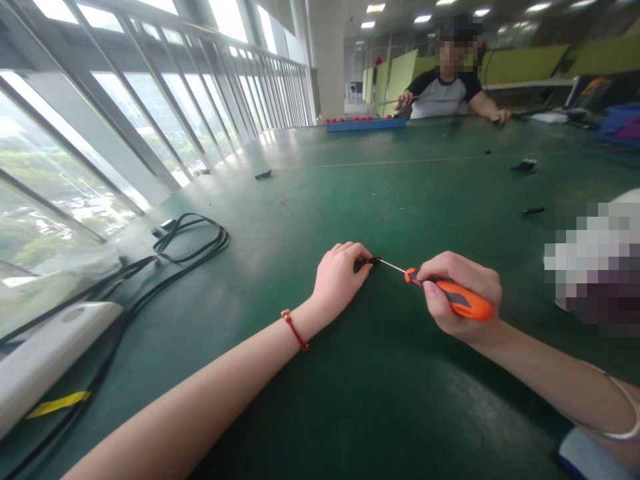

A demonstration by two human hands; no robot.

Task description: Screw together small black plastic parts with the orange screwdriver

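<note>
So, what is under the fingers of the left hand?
A small black part lies on the green table under the left hand, the screwdriver tip touching it. The fingers cover most of it, hiding its shape.

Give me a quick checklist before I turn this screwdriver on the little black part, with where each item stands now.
1. Left hand pinning the small black part to the table: ok.
2. Right hand gripping the screwdriver handle: ok.
3. Tip touching the part: ok.
4. Tip seated in a screw: cannot tell.
5. Left fingertips clear of the tip: not ok, right beside it.
6. Black cable away from the hands: ok.
</note>
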